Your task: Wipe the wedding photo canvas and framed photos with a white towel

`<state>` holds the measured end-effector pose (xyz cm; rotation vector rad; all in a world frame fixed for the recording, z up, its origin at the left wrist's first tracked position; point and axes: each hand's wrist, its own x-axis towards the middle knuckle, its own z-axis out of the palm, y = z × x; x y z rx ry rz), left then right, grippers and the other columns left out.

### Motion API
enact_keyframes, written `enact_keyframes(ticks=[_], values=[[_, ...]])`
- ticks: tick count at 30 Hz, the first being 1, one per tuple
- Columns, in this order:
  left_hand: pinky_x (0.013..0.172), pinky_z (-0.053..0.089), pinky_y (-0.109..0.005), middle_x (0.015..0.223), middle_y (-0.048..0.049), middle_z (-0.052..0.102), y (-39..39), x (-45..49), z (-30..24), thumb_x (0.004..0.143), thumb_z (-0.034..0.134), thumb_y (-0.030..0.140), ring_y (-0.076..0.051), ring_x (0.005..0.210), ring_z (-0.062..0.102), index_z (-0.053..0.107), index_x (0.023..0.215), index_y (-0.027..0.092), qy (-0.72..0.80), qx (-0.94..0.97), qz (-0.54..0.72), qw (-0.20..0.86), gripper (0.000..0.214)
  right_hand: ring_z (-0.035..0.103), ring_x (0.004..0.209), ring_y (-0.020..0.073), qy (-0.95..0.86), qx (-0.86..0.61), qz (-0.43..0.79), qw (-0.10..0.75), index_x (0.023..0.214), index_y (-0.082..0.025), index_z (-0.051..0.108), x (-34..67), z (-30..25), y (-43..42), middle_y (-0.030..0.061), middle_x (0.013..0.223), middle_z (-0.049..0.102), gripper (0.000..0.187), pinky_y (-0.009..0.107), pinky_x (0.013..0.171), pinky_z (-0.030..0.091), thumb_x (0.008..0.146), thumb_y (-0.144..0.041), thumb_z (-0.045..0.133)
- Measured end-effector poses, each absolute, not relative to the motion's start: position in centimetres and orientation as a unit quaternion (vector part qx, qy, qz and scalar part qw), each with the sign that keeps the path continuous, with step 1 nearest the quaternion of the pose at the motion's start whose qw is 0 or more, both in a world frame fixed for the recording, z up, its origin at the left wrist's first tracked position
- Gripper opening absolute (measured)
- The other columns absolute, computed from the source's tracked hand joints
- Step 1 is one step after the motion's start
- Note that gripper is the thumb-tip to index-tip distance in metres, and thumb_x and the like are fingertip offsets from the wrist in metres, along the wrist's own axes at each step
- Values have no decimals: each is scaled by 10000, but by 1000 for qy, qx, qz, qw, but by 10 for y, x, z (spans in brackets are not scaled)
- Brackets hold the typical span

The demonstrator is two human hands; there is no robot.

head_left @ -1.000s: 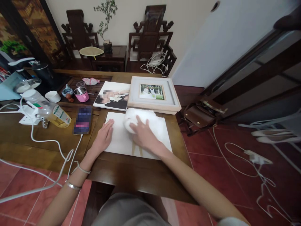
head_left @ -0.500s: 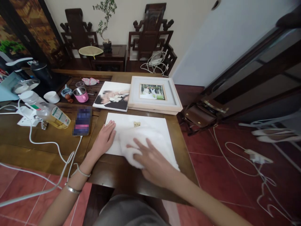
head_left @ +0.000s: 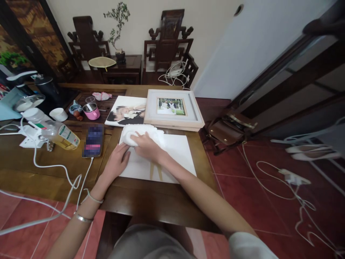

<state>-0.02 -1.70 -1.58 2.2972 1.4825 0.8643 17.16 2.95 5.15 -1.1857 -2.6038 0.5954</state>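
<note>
A flat white board [head_left: 178,154] lies on the wooden table, with tan marks showing on it below my right forearm. My right hand [head_left: 147,146] grips a bunched white cloth [head_left: 140,128] and presses it on the board's far left part. Flat at the board's left edge rests my left hand [head_left: 118,160], its fingers stretched toward the cloth and close to it. Part of the board is hidden under the cloth and my right arm.
Beyond the board are a pale framed photo [head_left: 175,124] and a photo panel [head_left: 115,108]. To the left lie a phone [head_left: 93,141], a bottle of yellow liquid [head_left: 64,135], a pink cup [head_left: 91,112] and white cables [head_left: 54,165]. A brown bag [head_left: 226,133] stands right of the table.
My right hand has moved the cloth from the board's near middle to its far left corner. The near part of the board now shows tan marks. My left hand stays at the left edge.
</note>
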Motion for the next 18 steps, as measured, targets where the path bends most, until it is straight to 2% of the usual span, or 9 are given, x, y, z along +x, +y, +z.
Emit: enact_keyframes(ticks=[5, 6, 7, 9, 11, 12, 15, 18], values=[[1134, 323, -514, 1397, -132, 530, -19, 2, -15, 951, 422, 248, -244, 1363, 415, 537, 1303, 171, 512, 791, 304, 138, 379, 624, 997, 289, -863, -448, 191, 130, 1010, -161, 559, 251, 38, 18, 106, 993, 690, 368, 569, 1079, 267, 710, -53, 374], [1138, 319, -510, 1401, -131, 526, -20, 2, -15, 952, 419, 246, -241, 1366, 412, 537, 1304, 169, 513, 792, 302, 137, 379, 621, 1023, 301, -856, -466, 179, 136, 999, -156, 557, 269, 33, 14, 119, 991, 692, 346, 575, 1090, 254, 719, -62, 375], [1140, 316, -507, 1405, -129, 522, -20, 3, -15, 954, 416, 244, -238, 1369, 407, 536, 1306, 169, 515, 792, 299, 137, 379, 583, 1118, 324, -848, -484, 163, 141, 995, -155, 554, 285, 28, 9, 141, 1052, 684, 351, 601, 1092, 239, 708, -58, 376], [1141, 314, -510, 1411, -124, 517, -21, 4, -14, 956, 408, 239, -236, 1373, 400, 532, 1310, 177, 519, 791, 294, 137, 381, 404, 1328, 358, -849, -490, 137, 141, 960, -161, 558, 308, 19, -9, 181, 1254, 608, 357, 655, 1095, 195, 668, -41, 390], [1141, 310, -515, 1415, -121, 513, -21, 5, -14, 957, 403, 233, -238, 1376, 395, 528, 1315, 184, 522, 790, 291, 138, 383, 201, 1432, 347, -869, -458, 133, 134, 877, -171, 561, 318, 17, -37, 178, 1409, 494, 340, 674, 1112, 143, 625, -13, 397], [1143, 306, -515, 1417, -120, 511, -21, 5, -14, 957, 402, 231, -238, 1378, 393, 525, 1318, 185, 523, 789, 290, 138, 384, 144, 1448, 326, -882, -430, 139, 129, 827, -179, 557, 319, 20, -54, 162, 1440, 466, 334, 666, 1126, 121, 604, 6, 390], [1149, 294, -517, 1417, -123, 510, -21, 6, -15, 954, 408, 229, -243, 1378, 393, 522, 1323, 183, 528, 788, 288, 137, 388, 117, 1453, 290, -908, -365, 184, 91, 726, -205, 537, 316, 37, -102, 78, 1462, 457, 339, 648, 1149, 97, 523, 18, 382], [1149, 294, -520, 1415, -125, 512, -21, 6, -15, 952, 412, 229, -245, 1376, 395, 523, 1322, 181, 527, 788, 285, 139, 389, 189, 1441, 247, -908, -345, 227, 65, 848, -211, 584, 320, 51, -118, 51, 1447, 477, 463, 586, 1164, 171, 499, 6, 369]])
